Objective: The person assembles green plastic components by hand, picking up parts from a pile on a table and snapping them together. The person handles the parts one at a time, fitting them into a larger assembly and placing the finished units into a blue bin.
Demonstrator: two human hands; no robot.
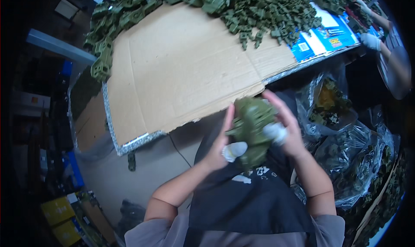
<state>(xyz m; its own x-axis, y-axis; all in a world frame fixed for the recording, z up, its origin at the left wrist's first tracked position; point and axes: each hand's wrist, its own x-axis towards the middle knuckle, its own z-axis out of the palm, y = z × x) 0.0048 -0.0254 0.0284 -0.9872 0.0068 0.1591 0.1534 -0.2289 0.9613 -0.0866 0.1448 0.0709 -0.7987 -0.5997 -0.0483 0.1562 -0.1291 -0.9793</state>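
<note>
Between my two hands, above my lap and just off the table's near edge, is an olive-green moulded plastic part [253, 126]. Motion blurs its outline, so I cannot tell whether it is one piece or several stacked. My left hand [222, 145] grips it from the left, its thumb in a white cover pressing the near side. From the right, my right hand [288, 128] holds it with another white-covered thumb on top. The fingertips behind the part are hidden. Both hands are closed around it.
Cardboard [186, 70] covers the table, with a heap of small green plastic parts [268, 9] along its far side. Blue printed packaging [324, 39] lies at the right. Beyond it, a co-worker's gloved hand [370, 42] shows. Clear plastic bags [346, 160] holding green parts stand to my right.
</note>
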